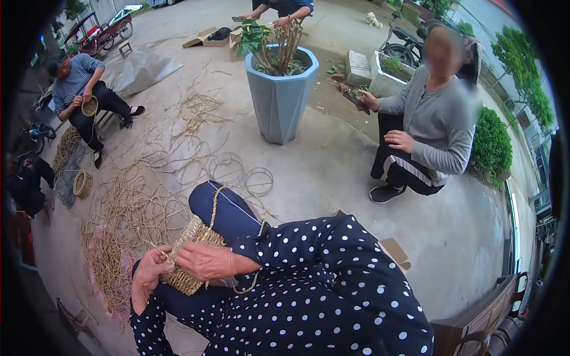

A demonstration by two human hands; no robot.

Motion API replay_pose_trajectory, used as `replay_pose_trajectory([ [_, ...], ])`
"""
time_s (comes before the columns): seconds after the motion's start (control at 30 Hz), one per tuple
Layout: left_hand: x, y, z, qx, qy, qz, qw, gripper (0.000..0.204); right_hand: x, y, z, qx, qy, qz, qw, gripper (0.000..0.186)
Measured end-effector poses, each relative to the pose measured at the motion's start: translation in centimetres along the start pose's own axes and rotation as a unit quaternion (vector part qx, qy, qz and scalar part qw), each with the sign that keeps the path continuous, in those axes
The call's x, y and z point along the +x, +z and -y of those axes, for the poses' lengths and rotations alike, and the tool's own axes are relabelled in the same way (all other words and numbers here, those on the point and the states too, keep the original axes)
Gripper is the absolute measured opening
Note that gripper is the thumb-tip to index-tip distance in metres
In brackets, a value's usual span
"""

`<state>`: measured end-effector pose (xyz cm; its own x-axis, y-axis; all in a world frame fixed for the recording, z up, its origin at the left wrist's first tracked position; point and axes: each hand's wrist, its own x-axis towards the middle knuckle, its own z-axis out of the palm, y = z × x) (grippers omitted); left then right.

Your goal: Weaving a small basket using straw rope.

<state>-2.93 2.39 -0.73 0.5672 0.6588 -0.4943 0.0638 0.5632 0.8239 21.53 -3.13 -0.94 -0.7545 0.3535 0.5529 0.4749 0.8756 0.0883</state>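
Note:
A small woven straw basket (pixel 189 283) rests on my lap, tilted, with its rim toward my hands. My left hand (pixel 148 272) is closed at its left edge, thumb and finger pinching a straw cord. Across the basket's side lies my right hand (pixel 205 261), its fingers curled against the weave beside the left fingertips. It hides part of the basket. A twisted straw rope (pixel 215 207) loops from the basket over my knee and past my right sleeve.
Loose straw cord (pixel 133 207) is heaped on the ground at left, with wire rings (pixel 259 181) ahead. Beyond stands a tall blue-grey planter (pixel 282 101). One person (pixel 439 124) squats at right holding a phone; another (pixel 80 83) at left handles a basket. An open cardboard box (pixel 395 254) lies behind my arm.

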Motion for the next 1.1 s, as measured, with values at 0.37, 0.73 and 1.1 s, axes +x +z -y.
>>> replay_pose_trajectory([
  [0.37,-0.9,-1.4,0.0,-0.09,-0.005,0.017,0.996,0.043,0.9,0.5,3.3,-0.106,0.116,-0.027,0.987,0.02],
  [0.73,2.2,-1.6,0.0,-0.01,-0.086,0.067,0.994,0.036,2.5,1.0,4.1,-0.13,0.146,0.085,0.977,0.021],
  [1.1,2.6,-0.3,-0.2,-0.029,-0.132,0.051,0.99,0.031,2.0,0.6,3.9,-0.085,0.165,0.07,0.98,0.022],
])
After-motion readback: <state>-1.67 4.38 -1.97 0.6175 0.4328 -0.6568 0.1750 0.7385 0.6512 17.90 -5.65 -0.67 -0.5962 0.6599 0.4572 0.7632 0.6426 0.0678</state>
